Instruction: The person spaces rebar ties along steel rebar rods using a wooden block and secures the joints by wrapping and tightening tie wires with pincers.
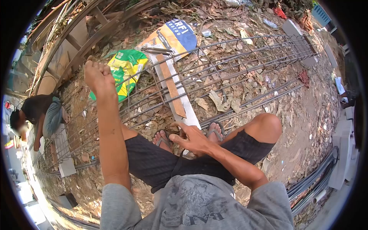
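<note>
In the head view, the left hand (99,76) was up at the upper left, fingers curled closed, with nothing seen in it, near the green and yellow sack (138,71). The right hand (193,140) was open and empty in the middle, by the end of the wood strip (171,90). The steel bar cage (237,40) ran across the upper middle. Gripping a bar called for curling the right fingers around it.

Rebar cage (213,69) blocked straight reach ahead of me, side to side. Hand room only through gaps between bars; wood strip (173,92) crossed some. Loose rods (262,100) lay between cage and my right knee (268,127). Air above cage open.
</note>
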{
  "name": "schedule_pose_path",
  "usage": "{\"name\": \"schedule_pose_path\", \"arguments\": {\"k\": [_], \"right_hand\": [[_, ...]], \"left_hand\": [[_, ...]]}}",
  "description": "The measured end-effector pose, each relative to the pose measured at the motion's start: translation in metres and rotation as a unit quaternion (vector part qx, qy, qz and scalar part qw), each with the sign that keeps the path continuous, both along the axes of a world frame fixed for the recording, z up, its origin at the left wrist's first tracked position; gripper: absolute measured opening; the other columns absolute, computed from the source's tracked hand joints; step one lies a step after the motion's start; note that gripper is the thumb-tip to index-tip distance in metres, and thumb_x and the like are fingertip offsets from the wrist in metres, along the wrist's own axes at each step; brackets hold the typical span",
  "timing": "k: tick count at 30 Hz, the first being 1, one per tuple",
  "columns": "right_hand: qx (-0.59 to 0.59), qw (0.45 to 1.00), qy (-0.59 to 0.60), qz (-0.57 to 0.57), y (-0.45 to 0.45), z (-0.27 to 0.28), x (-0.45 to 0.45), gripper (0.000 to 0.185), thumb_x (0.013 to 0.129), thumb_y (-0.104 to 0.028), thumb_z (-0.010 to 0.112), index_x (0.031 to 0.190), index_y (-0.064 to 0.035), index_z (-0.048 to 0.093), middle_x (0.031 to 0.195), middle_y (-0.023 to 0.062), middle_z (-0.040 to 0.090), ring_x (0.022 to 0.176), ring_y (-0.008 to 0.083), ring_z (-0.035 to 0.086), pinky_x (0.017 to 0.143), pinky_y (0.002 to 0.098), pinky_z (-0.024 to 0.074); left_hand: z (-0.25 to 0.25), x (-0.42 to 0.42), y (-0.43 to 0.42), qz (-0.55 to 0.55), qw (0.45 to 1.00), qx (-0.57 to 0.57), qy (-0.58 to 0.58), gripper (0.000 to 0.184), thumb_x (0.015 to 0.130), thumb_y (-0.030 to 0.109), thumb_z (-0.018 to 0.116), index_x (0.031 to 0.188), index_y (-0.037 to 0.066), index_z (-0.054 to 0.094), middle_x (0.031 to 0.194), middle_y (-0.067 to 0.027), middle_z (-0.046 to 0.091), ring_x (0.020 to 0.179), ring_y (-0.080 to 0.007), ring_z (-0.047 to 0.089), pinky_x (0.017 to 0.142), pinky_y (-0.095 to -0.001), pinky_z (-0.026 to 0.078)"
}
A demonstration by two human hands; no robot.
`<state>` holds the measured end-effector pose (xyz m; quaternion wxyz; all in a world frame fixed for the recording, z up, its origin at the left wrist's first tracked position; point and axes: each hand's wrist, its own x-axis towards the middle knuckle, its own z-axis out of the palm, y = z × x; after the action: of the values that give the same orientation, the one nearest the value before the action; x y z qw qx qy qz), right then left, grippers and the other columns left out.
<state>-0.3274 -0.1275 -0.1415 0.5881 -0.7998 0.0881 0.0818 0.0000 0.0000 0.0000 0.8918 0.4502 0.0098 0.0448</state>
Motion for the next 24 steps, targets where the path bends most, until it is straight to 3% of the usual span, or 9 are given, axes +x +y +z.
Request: {"name": "schedule_pose_path", "arguments": {"k": [2,3,6,10,13,14,17,20,24], "right_hand": [[-0.046,0.998,-0.04,-0.016,-0.025,0.033,0.009,0.077,0.095,-0.066,0.063,0.146,-0.0097,0.053,0.081,0.0144,0.068,0.076,0.0247,0.065,0.071,0.0408,0.0491],[-0.048,0.996,-0.073,-0.033,-0.028,0.056,0.036,0.074,0.093,-0.059,0.069,0.142,-0.006,0.055,0.079,0.0181,0.068,0.078,0.0309,0.068,0.072,0.043,0.0499],[-0.104,0.979,-0.14,-0.108,-0.065,0.121,0.068,0.048,0.103,-0.033,0.063,0.139,-0.0039,0.056,0.074,0.0207,0.068,0.07,0.0375,0.068,0.07,0.0455,0.0515],[-0.225,0.908,-0.29,-0.203,-0.101,0.116,0.087,0.029,0.103,-0.016,0.057,0.128,-0.0045,0.065,0.091,0.0255,0.073,0.083,0.0433,0.072,0.072,0.0486,0.0546],[-0.282,0.911,-0.221,-0.202,-0.128,0.094,0.075,0.027,0.102,-0.016,0.058,0.125,-0.007,0.068,0.089,0.0242,0.073,0.083,0.0426,0.072,0.073,0.048,0.0546],[-0.273,0.905,-0.231,-0.231,-0.139,0.077,0.072,0.028,0.102,-0.015,0.058,0.127,-0.0098,0.069,0.085,0.023,0.072,0.08,0.041,0.072,0.071,0.0478,0.0544],[-0.313,0.836,-0.361,-0.269,-0.17,0.027,0.066,0.028,0.1,-0.013,0.058,0.125,-0.0116,0.071,0.082,0.0223,0.071,0.074,0.0385,0.071,0.068,0.0471,0.0529],[-0.261,0.897,-0.137,-0.33,-0.162,0.041,0.056,0.03,0.099,-0.012,0.058,0.124,-0.0124,0.073,0.083,0.0209,0.072,0.07,0.0335,0.07,0.069,0.0439,0.0531],[-0.262,0.882,-0.171,-0.352,-0.177,0.029,0.056,0.034,0.098,-0.011,0.058,0.129,-0.0153,0.074,0.091,0.0188,0.075,0.071,0.0256,0.071,0.073,0.0378,0.0545]], "left_hand": [[-0.008,-0.057,-0.052,-0.022,1.0,0.013,0.008,0.023,0.106,0.015,0.051,0.124,0.002,0.057,0.066,0.0042,0.041,0.057,-0.0069,0.041,0.05,-0.0251,0.034],[-0.006,-0.071,-0.067,-0.036,0.999,0.019,0.005,0.022,0.106,0.017,0.052,0.122,0.003,0.059,0.067,0.0041,0.044,0.059,-0.0065,0.044,0.051,-0.0243,0.035],[-0.023,-0.119,-0.122,-0.155,0.986,0.061,-0.017,0.022,0.108,0.024,0.057,0.117,0.006,0.064,0.082,-0.0018,0.066,0.071,-0.0079,0.056,0.062,-0.025,0.043],[-0.029,-0.127,-0.13,-0.306,0.944,0.124,-0.013,0.026,0.107,0.03,0.062,0.116,0.006,0.066,0.099,-0.0057,0.075,0.085,-0.0109,0.064,0.072,-0.0276,0.049],[-0.062,-0.098,-0.109,-0.394,0.891,0.22,0.047,0.043,0.105,0.036,0.065,0.133,0.004,0.063,0.113,-0.01,0.073,0.099,-0.015,0.066,0.084,-0.0311,0.051],[-0.079,-0.089,-0.102,-0.368,0.882,0.292,0.036,0.048,0.101,0.035,0.069,0.133,0.0,0.066,0.11,-0.0108,0.074,0.099,-0.0187,0.069,0.086,-0.0334,0.054],[-0.128,-0.068,-0.081,-0.29,0.819,0.477,-0.135,0.04,0.095,0.031,0.073,0.117,-0.002,0.074,0.103,-0.0137,0.078,0.092,-0.0239,0.074,0.086,-0.0368,0.056],[-0.156,-0.059,-0.087,-0.232,0.707,0.621,-0.247,0.035,0.09,0.023,0.073,0.113,-0.003,0.076,0.105,-0.0239,0.076,0.098,-0.0375,0.074,0.093,-0.0446,0.055],[-0.17,-0.057,-0.11,-0.238,0.647,0.676,-0.261,0.031,0.09,0.021,0.071,0.112,-0.001,0.077,0.107,-0.0292,0.072,0.101,-0.0456,0.07,0.094,-0.0506,0.054]]}}
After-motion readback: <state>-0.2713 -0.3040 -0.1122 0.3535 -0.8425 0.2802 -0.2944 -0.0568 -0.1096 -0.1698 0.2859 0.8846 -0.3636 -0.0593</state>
